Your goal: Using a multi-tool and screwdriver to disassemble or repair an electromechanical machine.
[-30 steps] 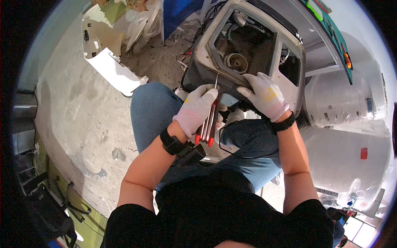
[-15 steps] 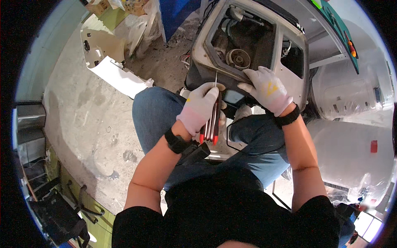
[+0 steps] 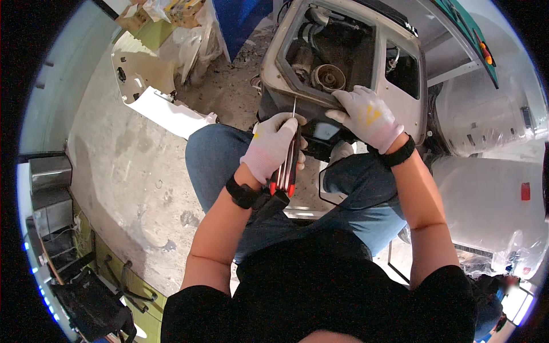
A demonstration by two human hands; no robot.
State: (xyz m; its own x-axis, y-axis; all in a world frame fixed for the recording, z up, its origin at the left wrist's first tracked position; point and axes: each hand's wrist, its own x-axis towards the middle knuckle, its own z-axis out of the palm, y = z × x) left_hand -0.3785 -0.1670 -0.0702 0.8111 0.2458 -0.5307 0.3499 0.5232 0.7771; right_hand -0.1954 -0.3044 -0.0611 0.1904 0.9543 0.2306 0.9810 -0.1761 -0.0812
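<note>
The left grip, a white-gloved left hand point(image 3: 271, 143), was clamped on a red-and-black folding tool set point(image 3: 283, 178), thumb uppermost. I saw the red ends pointing back toward the wearer, and one thin metal shaft point(image 3: 294, 107) standing out forward, its tip at the near edge of a beige machine casing point(image 3: 403, 98); I could not tell whether the tip touched. The right grip, a white-gloved right hand point(image 3: 370, 120) with a yellow mark on its back, lay at the casing's near rim, thumb apart from the fingers; I could not tell whether it was squeezing.

Inside the casing's large opening, just beyond the right fingers, sat a round, cup-like part point(image 3: 329, 77). Each wrist wore a black band. Nearer to me, blue jeans point(image 3: 211, 166) showed bent knees below the casing.

Farther out on the left, a curved white panel point(image 3: 166, 114) rested on a stained pale floor point(image 3: 126, 188), and a blue board point(image 3: 243, 28) stood behind it. To the right I saw pale, plastic-wrapped panels point(image 3: 486, 206), with a tool with an orange-and-yellow handle point(image 3: 486, 54) above them. A black bag point(image 3: 91, 308) filled the lower left.
</note>
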